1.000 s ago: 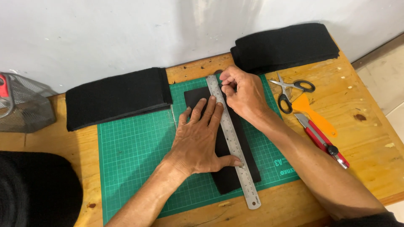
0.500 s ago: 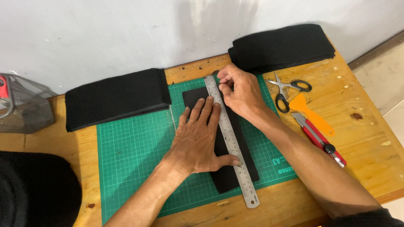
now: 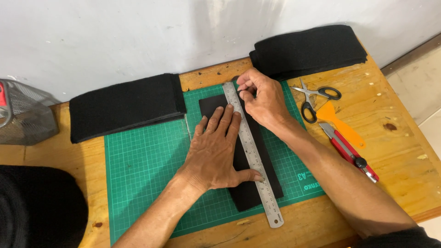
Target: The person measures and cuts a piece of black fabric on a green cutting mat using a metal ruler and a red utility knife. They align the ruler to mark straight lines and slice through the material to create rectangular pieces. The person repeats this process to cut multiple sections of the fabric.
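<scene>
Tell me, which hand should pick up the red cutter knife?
Probably the right hand: the red cutter knife lies on its side of the table. The left hand is pressing the steel ruler flat on the black strip.

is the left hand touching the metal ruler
Touching. The head view shows the left hand pressed flat on the black strip, its fingertips and thumb lying against the metal ruler.

Wooden desk (image 3: 399, 151) against a pale wall

On it lie a green cutting mat (image 3: 142, 179), two stacks of black felt (image 3: 124, 105) (image 3: 308, 48) at the back, black-handled scissors (image 3: 317, 98), an orange scraper (image 3: 342, 124), a red utility knife (image 3: 351, 154) and a wire mesh basket (image 3: 23, 115) at the left edge.
</scene>
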